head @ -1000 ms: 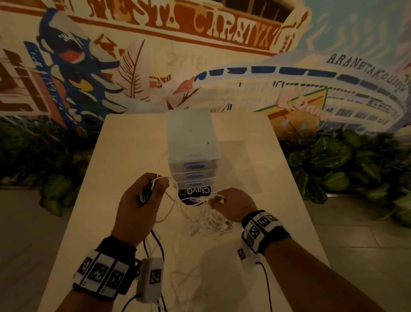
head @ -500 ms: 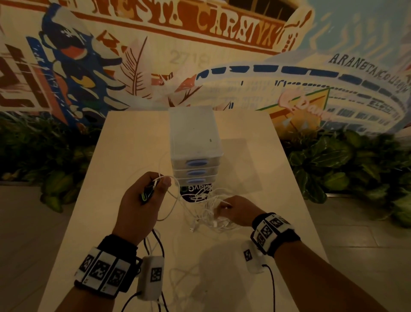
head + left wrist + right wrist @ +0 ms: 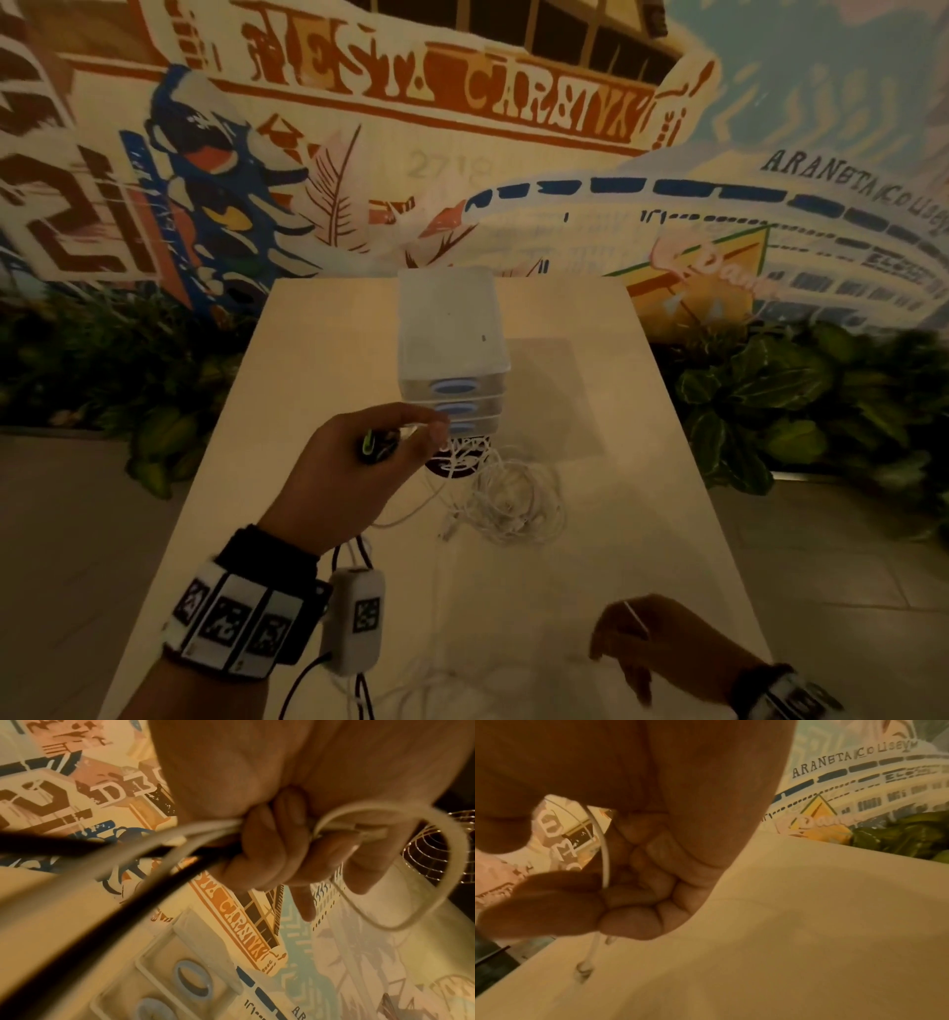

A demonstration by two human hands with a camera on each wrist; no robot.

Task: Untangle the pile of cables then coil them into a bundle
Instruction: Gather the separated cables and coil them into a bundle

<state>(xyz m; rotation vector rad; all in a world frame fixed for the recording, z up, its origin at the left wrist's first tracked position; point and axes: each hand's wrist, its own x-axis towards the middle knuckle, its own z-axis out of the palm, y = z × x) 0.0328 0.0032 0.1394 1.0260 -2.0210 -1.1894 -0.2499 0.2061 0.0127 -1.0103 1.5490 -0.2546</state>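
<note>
Right hand point(image 3: 662, 647) pinching white cable end point(image 3: 604, 850), pulled near bench point(image 3: 642, 411) edge; tangle point(image 3: 508, 496) farther out; left hand point(image 3: 354, 473) clenched on cable bunch point(image 3: 205, 833).

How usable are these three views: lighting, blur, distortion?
Head view: dim warm light, mural lines bowed by the wide lens, right hand motion-smeared, white cable pile readable. Left wrist view: black cable up close is out of focus; left hand fairly sharp. Right wrist view: soft, hand shadowed, thin cable visible.

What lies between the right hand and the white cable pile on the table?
Only bare table shows between the right hand and the white cable pile; the drawer box stands behind the pile.
</note>
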